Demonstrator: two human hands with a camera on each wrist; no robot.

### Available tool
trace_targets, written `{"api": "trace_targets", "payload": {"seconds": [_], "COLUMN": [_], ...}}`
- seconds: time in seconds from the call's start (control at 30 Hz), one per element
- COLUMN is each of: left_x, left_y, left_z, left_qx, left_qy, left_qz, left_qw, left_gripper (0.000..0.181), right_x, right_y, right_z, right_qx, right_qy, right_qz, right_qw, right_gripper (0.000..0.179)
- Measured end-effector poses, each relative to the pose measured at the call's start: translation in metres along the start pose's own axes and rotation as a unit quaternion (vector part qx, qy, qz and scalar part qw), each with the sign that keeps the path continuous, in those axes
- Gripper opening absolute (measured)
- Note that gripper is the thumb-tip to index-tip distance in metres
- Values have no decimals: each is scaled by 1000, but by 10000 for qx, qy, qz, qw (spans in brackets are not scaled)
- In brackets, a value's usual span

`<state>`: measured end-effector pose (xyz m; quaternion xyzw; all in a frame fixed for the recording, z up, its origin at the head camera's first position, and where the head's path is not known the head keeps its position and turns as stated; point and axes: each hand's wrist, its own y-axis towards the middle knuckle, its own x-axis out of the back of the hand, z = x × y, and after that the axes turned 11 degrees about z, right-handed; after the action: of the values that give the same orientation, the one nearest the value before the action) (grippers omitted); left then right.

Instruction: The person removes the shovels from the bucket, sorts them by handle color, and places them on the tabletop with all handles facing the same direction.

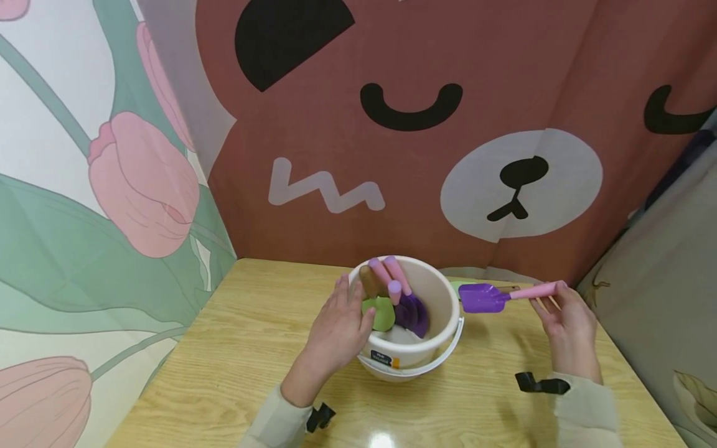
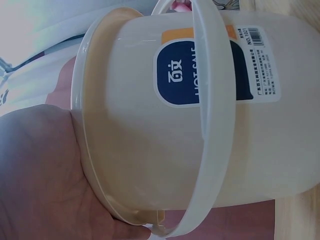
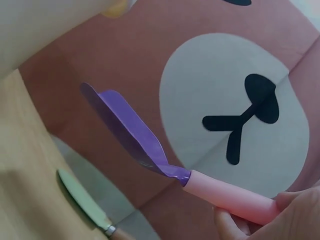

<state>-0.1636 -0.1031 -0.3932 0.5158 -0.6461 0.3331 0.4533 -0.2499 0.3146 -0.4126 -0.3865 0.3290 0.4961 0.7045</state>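
Purple trowel (image 1: 483,298), lower right of frame: likely light, stiff; best held mid-handle (image 1: 531,291). Your right hand (image 1: 572,323) pinches the handle's end; your left hand (image 1: 339,326), fingers nearly straight, touches the bucket (image 1: 421,354).

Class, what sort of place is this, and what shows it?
Probably a makeshift indoor tabletop workspace: a wood-grain table closed in by a cartoon-animal backdrop and a tulip-print backdrop.

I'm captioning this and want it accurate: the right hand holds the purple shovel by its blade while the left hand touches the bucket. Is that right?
Not quite: the right hand holds the purple shovel by its pink handle, as the right wrist view shows. The left hand does touch the bucket.
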Motion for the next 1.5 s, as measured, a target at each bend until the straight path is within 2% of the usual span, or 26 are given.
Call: {"api": "trace_targets", "payload": {"seconds": [0.43, 0.9, 1.03, 1.3, 1.5], "left_x": [0, 1, 0, -1, -2], "left_y": [0, 0, 0, 0, 1], "left_z": [0, 0, 0, 2, 2], "left_qx": [-30, -69, -91, -87, -107], "left_qy": [59, 128, 122, 87, 83], "left_qz": [-37, -85, -102, -168, -203], "left_qw": [10000, 9999, 9998, 9998, 9997], "left_gripper": [67, 66, 66, 67, 65], "right_x": [22, 33, 36, 38, 44], "right_y": [0, 2, 0, -2, -2], "right_z": [-7, -14, -18, -26, -27], "right_qx": [-294, -610, -655, -706, -766], "right_qy": [-153, -344, -314, -657, -627], "right_qz": [-199, -495, -513, -645, -677], "right_qw": [9993, 9963, 9960, 9932, 9928], "right_gripper": [7, 6, 8, 4, 6]}}
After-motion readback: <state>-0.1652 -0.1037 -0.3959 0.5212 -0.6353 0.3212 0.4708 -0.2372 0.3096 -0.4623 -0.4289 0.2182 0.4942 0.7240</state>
